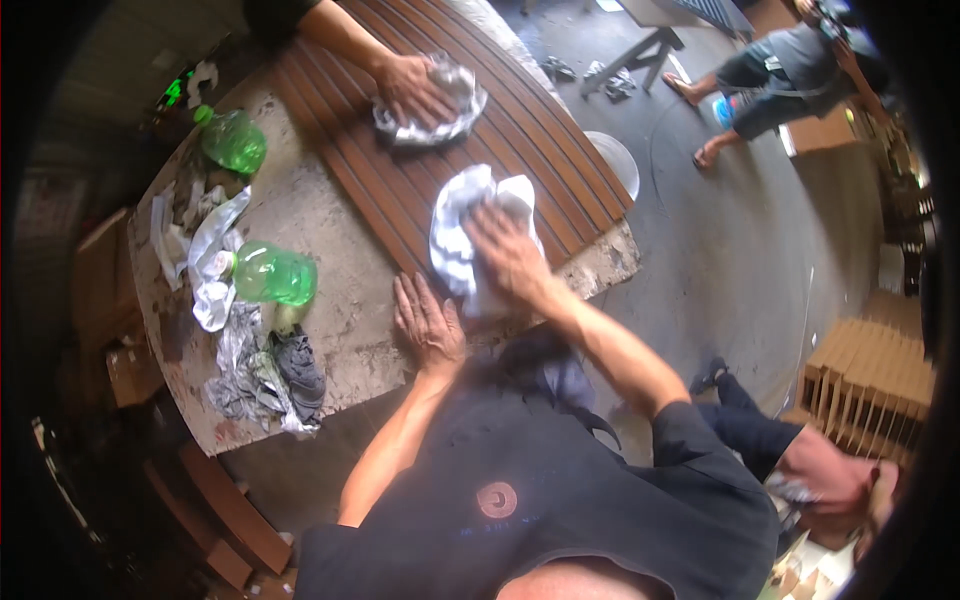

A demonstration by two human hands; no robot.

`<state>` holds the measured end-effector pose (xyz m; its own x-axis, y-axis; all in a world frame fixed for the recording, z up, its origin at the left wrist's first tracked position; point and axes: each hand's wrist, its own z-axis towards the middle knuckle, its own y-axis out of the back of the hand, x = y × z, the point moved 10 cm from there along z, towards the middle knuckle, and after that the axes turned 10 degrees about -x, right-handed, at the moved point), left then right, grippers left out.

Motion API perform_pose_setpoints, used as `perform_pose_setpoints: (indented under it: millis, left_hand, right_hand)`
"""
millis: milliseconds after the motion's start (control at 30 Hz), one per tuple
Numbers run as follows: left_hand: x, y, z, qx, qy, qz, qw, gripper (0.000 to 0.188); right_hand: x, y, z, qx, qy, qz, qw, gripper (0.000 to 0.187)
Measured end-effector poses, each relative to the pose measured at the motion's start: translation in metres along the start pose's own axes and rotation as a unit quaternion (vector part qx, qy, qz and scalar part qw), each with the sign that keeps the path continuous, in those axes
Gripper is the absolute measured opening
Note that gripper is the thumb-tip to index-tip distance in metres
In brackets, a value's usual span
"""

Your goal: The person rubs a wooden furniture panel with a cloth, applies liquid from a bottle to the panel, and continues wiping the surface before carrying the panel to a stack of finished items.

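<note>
A brown slatted wooden panel lies across a worn, stained tabletop. My right hand presses a bunched white cloth onto the slats near the panel's close end; the palm side is hidden. At the panel's near left corner, my left hand rests flat with fingers spread, holding nothing. Whether its fingertips touch the wood or only the tabletop is hard to make out. Farther along the panel, another person's hand presses a crumpled greyish-white cloth on the slats.
On the tabletop's left lie two bottles of green liquid, a nearer bottle and a farther bottle, beside crumpled rags. A person stands at the far right near a trestle. Another person is by stacked cardboard.
</note>
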<state>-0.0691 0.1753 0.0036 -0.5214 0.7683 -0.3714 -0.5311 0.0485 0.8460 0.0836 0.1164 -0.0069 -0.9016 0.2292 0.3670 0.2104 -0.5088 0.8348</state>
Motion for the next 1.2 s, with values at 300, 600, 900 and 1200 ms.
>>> perform_pose_setpoints:
  millis: [300,600,900,1200]
  left_hand:
    - [0.007,0.002,-0.003,0.007,0.045,-0.013,0.999,0.058]
    - [0.001,0.001,0.000,0.019,0.030,0.006,0.999,0.057]
    - [0.008,0.005,-0.007,-0.002,0.051,0.012,0.999,0.056]
    - [0.005,-0.005,0.004,0.009,0.080,0.030,0.996,0.057]
  right_hand:
    - [-0.029,-0.022,0.073,0.000,0.046,0.017,0.999,0.062]
    - [-0.153,0.051,0.077,0.018,-0.003,-0.057,0.998,0.066]
    - [-0.094,0.062,-0.006,0.061,0.047,0.020,0.997,0.068]
    - [-0.221,0.014,0.143,0.068,-0.014,-0.119,0.990,0.065]
